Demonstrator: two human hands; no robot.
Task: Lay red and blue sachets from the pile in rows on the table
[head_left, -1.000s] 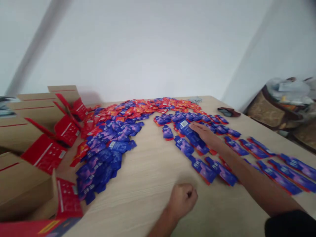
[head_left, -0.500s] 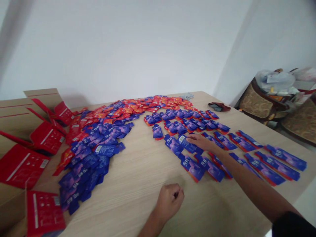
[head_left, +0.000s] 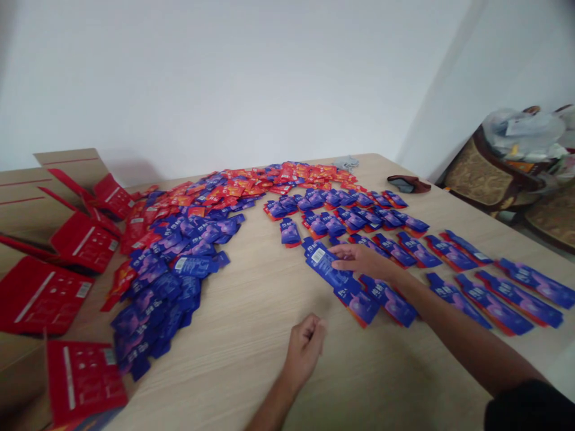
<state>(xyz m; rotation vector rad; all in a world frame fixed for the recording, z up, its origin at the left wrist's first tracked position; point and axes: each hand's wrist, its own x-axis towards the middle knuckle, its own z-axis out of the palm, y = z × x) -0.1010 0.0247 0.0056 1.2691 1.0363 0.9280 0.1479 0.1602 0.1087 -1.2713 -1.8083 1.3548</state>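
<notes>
My right hand (head_left: 362,260) pinches the edge of a blue sachet (head_left: 324,263), its barcode side facing up. This sachet lies over another one in the rows, partly covering it. Around my right wrist and forearm lie rows of blue sachets with red-orange ones underneath, such as the sachet pair (head_left: 387,299) just below the hand. My left hand (head_left: 305,347) rests nearer me over the bare table, its fingers curled into a loose fist with nothing visible in them.
A large heap of blue sachets (head_left: 155,299) and red sachets (head_left: 238,188) curves along the left and back of the table (head_left: 224,347). Open red boxes (head_left: 85,245) stand at the left beside cardboard. A dark cloth pouch (head_left: 408,184) lies far right, near a chair (head_left: 471,170) piled with bags.
My right hand has drawn the barcode-side-up sachet left, over its neighbour. My left hand has shifted slightly up and left, still curled. The view has turned a little.
</notes>
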